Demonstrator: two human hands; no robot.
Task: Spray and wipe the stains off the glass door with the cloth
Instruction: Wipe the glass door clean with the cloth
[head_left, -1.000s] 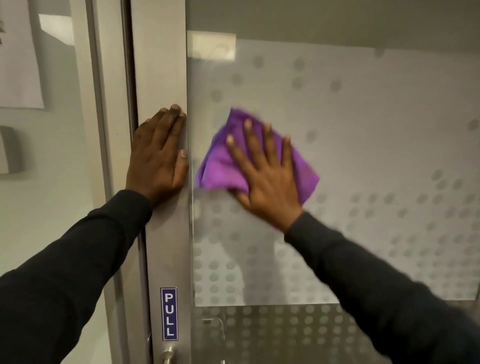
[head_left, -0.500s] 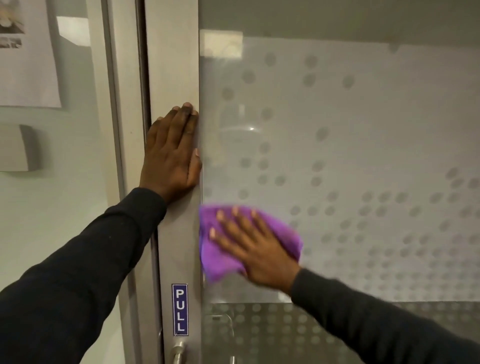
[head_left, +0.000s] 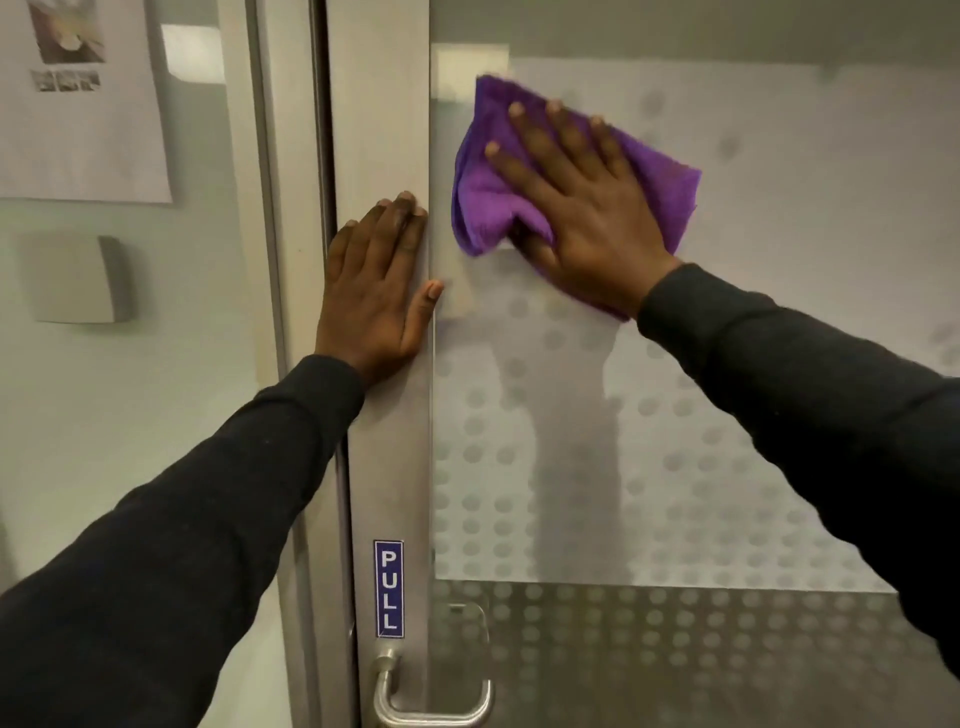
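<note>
The glass door (head_left: 727, 364) has a frosted panel with a dotted pattern and fills the right side of the view. A purple cloth (head_left: 485, 202) lies flat against the glass near the panel's upper left. My right hand (head_left: 582, 208) presses on the cloth with fingers spread and straight. On the metal door frame (head_left: 389, 467) to the left of the glass, my left hand (head_left: 376, 291) rests flat, fingers straight and pointing up. No spray bottle is in view.
A blue PULL sign (head_left: 388, 588) sits low on the frame, with a metal lever handle (head_left: 431, 701) below it. Left of the door is a wall with a paper notice (head_left: 78, 104) and a grey wall box (head_left: 78, 278).
My right hand has swept the cloth from low on the glass near the frame up to the upper left of the panel. The left hand has stayed on the frame.
</note>
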